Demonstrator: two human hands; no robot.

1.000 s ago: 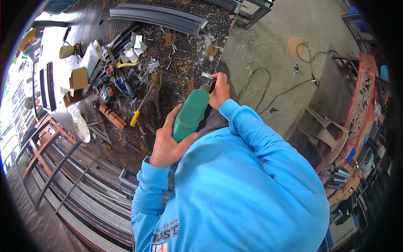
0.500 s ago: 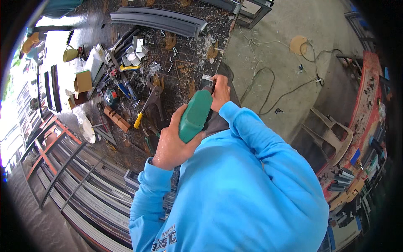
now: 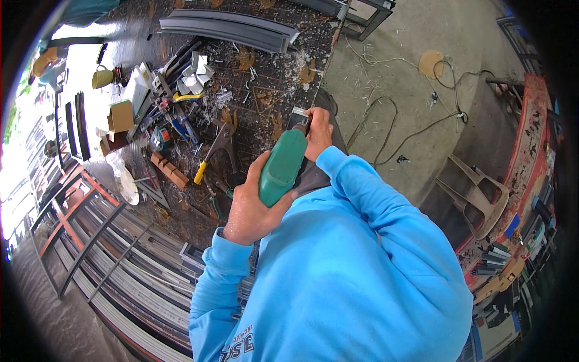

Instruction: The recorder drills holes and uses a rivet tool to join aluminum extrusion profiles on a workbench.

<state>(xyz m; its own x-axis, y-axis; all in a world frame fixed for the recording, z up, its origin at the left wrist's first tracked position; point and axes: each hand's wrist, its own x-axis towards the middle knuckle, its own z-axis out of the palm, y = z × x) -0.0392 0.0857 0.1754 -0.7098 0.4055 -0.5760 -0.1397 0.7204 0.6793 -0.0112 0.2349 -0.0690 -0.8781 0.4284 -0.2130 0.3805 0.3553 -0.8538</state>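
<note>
Left hand (image 3: 248, 210) gripping green tool (image 3: 284, 164), right hand (image 3: 319, 134) at its tip, hold unclear, bench (image 3: 256, 136) cluttered with brown block (image 3: 169, 171), white offcuts (image 3: 196, 77)

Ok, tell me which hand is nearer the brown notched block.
Left. The left hand, around the green tool, is to the right of the brown notched block; the right hand, by the tool's front end, is farther right.

Tool (image 3: 283, 167) sits between your hands (image 3: 250, 209). From there: long profile (image 3: 226, 29) on bench (image 3: 250, 145) at 11 o'clock, tape measure (image 3: 161, 139) at 9, profile stack (image 3: 139, 279) at 8, floor cord (image 3: 462, 116) at 2, chair (image 3: 491, 212) at 3.
</note>
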